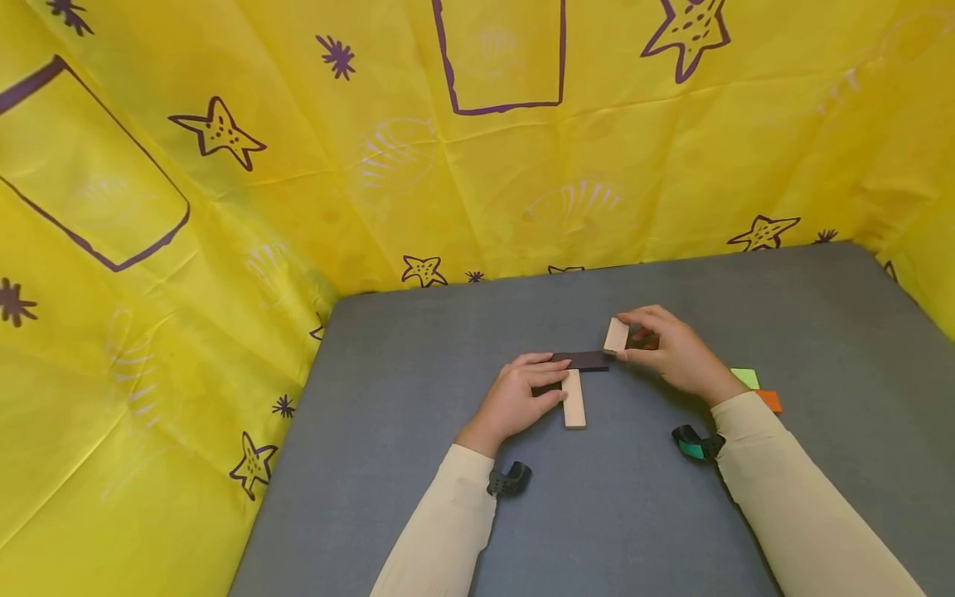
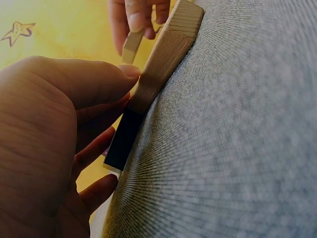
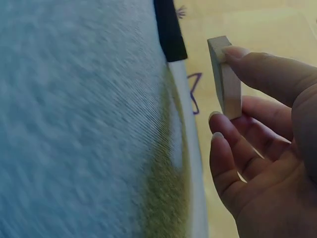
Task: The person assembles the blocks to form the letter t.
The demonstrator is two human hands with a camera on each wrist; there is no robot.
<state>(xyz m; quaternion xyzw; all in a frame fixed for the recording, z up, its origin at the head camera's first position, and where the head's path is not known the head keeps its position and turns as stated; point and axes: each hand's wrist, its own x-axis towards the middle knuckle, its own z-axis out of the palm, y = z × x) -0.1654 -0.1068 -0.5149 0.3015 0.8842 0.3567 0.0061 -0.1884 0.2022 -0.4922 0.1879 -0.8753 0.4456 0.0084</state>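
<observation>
1. Right hand: grasping, thumb and fingers pinching a small pale wooden block. The right-wrist view shows it apart from the dark block's end, and raised, we think.
2. Left hand: fingers extended, steadying rather than clenching; thumb against the edge of the pale wooden plank, fingertips on the dark block.
3. Plank and dark block lie flat on the grey worktop, plank pointing toward the wearer, dark block crosswise at its far end. Whether another dark piece sits under the left hand, we cannot tell.
4. Step in hand, by our reading: positioning the pinched block by the dark block's right end. We judge the next move calls for gentle lowering and alignment, left hand bracing against a nudge.
5. Farther right: lime-green piece and orange piece beside the sleeve. Beyond: yellow starfish-print cloth.
</observation>
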